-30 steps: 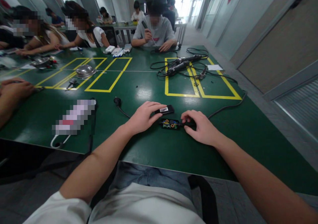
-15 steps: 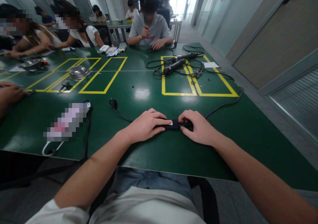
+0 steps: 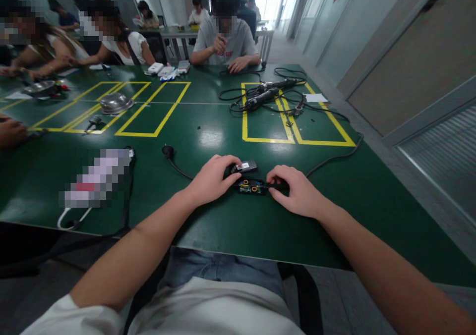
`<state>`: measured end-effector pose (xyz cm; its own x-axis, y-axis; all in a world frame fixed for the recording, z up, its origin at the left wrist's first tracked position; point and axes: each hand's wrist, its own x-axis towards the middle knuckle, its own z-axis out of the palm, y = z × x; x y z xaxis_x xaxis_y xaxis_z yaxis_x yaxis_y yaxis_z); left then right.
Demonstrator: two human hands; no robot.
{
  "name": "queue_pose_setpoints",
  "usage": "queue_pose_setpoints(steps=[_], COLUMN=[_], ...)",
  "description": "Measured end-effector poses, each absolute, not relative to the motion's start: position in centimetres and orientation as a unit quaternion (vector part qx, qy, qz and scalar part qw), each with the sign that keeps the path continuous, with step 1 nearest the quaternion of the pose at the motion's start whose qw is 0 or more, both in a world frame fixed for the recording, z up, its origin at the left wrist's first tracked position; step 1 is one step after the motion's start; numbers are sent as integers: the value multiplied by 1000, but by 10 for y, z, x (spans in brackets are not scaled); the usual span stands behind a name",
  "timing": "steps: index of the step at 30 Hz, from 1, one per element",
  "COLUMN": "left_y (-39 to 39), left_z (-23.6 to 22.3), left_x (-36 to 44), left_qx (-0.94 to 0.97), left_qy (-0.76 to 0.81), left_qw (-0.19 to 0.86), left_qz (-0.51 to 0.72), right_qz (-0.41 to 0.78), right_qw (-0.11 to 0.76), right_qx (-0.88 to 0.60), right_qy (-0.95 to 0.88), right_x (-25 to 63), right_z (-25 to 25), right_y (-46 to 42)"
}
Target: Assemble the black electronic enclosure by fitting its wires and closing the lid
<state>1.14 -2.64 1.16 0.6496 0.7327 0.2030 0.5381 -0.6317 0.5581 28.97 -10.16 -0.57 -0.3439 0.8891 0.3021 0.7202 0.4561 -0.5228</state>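
Observation:
A small black electronics case lies opened on the green table, its circuit board and coil parts exposed. Just beyond it, my left hand pinches the left end of the black cover, which bears a white label. My right hand has its fingers closed round the black cable where it enters the case on the right. From the left side a cord runs out to a black plug. Part of the case's left end is hidden by my left fingers.
Black screwdriver-like tools with tangled cords lie inside yellow tape outlines at the back right. A metal bowl stands at the left, with a blurred-out pouch nearer me. Across the table sits a person in grey; others are at the left.
The cover has come off the case in my left hand and moved slightly away from me, exposing the board. My right hand has stayed on the cable.

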Motion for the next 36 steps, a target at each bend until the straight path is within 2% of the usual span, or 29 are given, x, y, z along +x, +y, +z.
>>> queue_pose_setpoints(steps=[7, 13, 17, 23, 31, 36], left_y=[-25, -33, -37, -32, -25, -23], left_z=[19, 34, 39, 41, 34, 24], left_x=[5, 3, 6, 4, -4, -1], left_qx=[896, 919, 915, 901, 918, 912], left_qy=[366, 364, 380, 395, 345, 338], left_qw=[156, 147, 137, 174, 187, 129], left_qz=[195, 39, -1, 47, 66, 194], right_qz=[178, 157, 151, 138, 192, 176], right_qw=[307, 303, 316, 350, 301, 280], right_qx=[-487, -493, -484, -466, -473, -487], right_qy=[-798, -801, -802, -800, -806, -808], right_x=[286, 285, 284, 286, 291, 293], right_z=[-8, -9, -10, -2, 2, 3], right_y=[-102, -101, -101, -104, -102, -102])
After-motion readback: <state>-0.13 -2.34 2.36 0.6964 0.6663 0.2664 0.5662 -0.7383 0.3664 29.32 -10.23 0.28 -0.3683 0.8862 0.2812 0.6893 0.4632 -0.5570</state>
